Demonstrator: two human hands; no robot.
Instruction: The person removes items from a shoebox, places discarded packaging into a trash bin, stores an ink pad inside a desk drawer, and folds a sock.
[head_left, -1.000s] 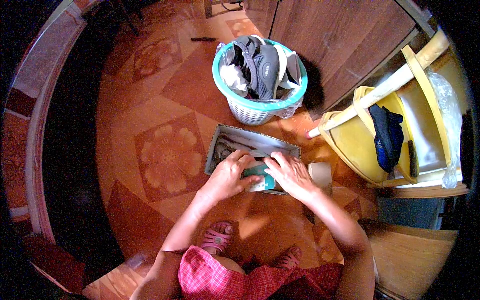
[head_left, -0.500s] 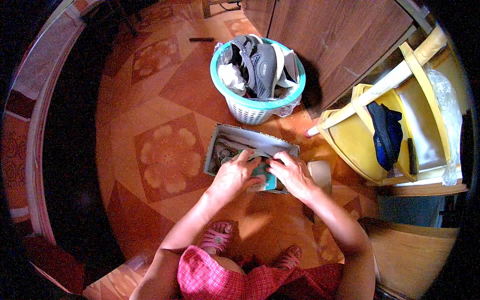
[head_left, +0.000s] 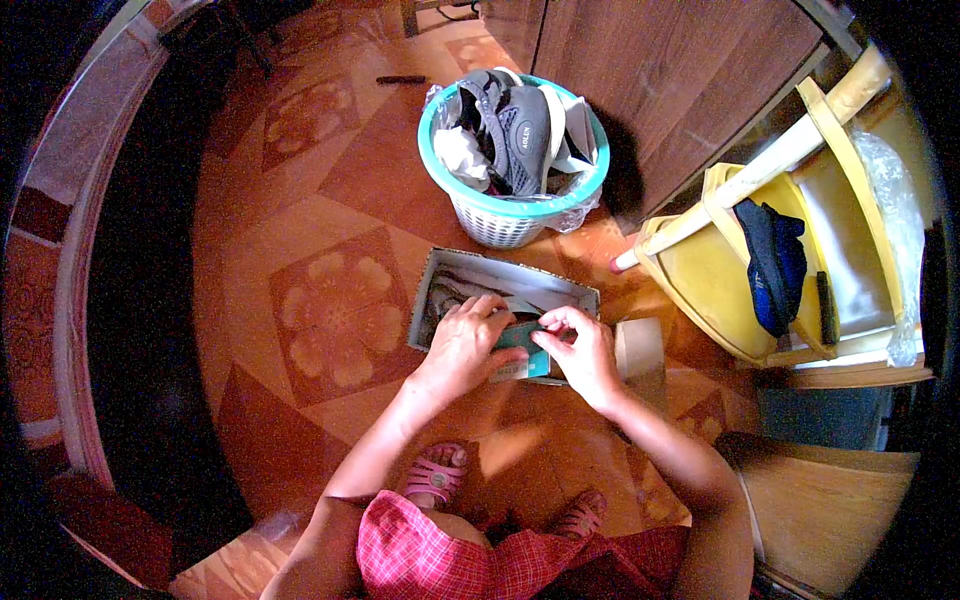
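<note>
A teal and white small carton (head_left: 519,362) sits between my two hands, over the near side of an open shoebox (head_left: 545,276) on the floor. My left hand (head_left: 458,348) is closed round the carton's left end, thumb on its near face. With thumb and index finger pinched together, my right hand (head_left: 583,355) is at the carton's upper right edge; what lies in the pinch is too small to tell. A greyish item in the shoebox's left part is half hidden by my left hand.
Beyond the shoebox stands a teal-rimmed basket (head_left: 515,208) with a dark sneaker (head_left: 525,130) and crumpled paper. On the right, a yellow chair (head_left: 690,275) bears a dark blue shoe (head_left: 770,270). A beige round object (head_left: 640,345) is beside the shoebox; a wooden cabinet (head_left: 660,90) stands behind.
My left hand's fingers have curled in closer to the carton. The right hand's fingertips have drawn together into a pinch and moved slightly lower. Carton and shoebox stay about where they were.
</note>
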